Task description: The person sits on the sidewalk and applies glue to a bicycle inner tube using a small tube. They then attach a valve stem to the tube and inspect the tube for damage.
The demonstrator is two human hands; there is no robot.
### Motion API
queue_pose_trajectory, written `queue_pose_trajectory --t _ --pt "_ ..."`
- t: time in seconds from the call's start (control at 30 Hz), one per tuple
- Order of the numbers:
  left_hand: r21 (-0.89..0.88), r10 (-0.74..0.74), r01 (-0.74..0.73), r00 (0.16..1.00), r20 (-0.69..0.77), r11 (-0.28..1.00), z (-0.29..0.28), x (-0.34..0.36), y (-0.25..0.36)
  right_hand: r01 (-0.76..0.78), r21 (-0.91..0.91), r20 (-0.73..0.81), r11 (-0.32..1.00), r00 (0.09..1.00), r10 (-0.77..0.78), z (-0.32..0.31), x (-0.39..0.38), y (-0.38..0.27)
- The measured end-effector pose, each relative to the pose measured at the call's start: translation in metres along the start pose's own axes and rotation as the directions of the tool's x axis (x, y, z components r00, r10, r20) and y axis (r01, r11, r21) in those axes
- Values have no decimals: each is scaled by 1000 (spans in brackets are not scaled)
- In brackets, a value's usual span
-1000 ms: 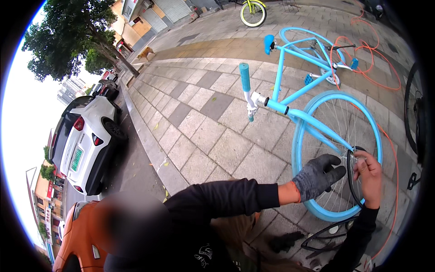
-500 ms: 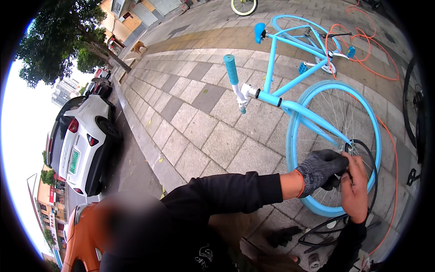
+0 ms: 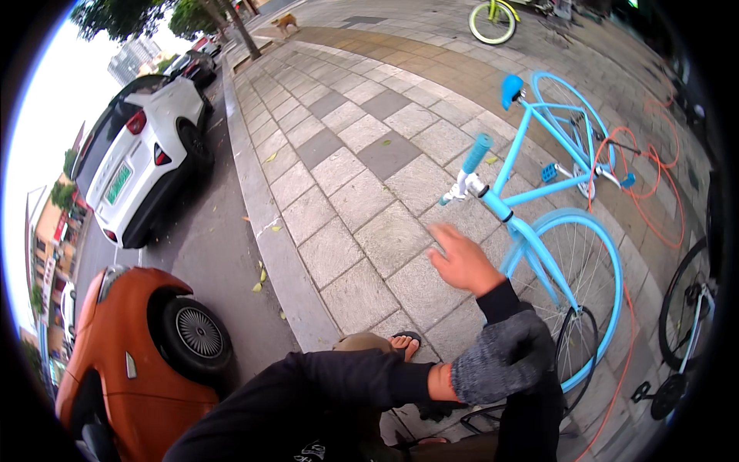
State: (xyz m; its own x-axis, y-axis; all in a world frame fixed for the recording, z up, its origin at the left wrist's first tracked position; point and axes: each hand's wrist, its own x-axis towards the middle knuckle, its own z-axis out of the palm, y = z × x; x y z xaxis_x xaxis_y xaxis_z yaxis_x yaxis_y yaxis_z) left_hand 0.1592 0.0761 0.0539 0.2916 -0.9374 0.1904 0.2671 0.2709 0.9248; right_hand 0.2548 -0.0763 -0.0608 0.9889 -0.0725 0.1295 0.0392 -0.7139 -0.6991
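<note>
Drawn back from the front wheel (image 3: pixel 616 277), where both hands met half a second earlier, the bare right hand (image 3: pixel 462 260) now extends over stone paving (image 3: pixel 385 239) near the handlebar grip (image 3: pixel 477 152), while the gloved left hand (image 3: pixel 504 358) crosses the right forearm, apparently against its dark sleeve (image 3: pixel 500 302). Right fingers stretch out, slightly blurred, with nothing visible in them; left fingers bend over the arm, though whether they pinch the cloth cannot be told.

Work at the wheel looks interrupted partway. The wheel is in place in the fork (image 3: pixel 545 250) of a pale-blue bicycle (image 3: pixel 546 191), and a black tube (image 3: pixel 593 346) loops from the fork's lower end across the spokes and down past the tyre. Whether it is fastened there, and so how much remains, cannot be made out.

Smooth, flexible rubber contrasts with thin, straight metal spokes and glossy painted tubing. Grey knit covers the glove, the turquoise grip is a ribbed cylinder, and a slim orange hose (image 3: pixel 633 327) snakes alongside.
</note>
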Motion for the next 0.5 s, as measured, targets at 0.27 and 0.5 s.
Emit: queue_pose_trajectory --t 0.27,0.5 --pt "-19 125 -134 959 -253 991 -11 -73 24 -22 -154 470 988 878 93 6 90 -53" --pt "1 116 -128 893 -434 992 -9 -87 40 73 -278 269 958 963 4 59 92 -43"
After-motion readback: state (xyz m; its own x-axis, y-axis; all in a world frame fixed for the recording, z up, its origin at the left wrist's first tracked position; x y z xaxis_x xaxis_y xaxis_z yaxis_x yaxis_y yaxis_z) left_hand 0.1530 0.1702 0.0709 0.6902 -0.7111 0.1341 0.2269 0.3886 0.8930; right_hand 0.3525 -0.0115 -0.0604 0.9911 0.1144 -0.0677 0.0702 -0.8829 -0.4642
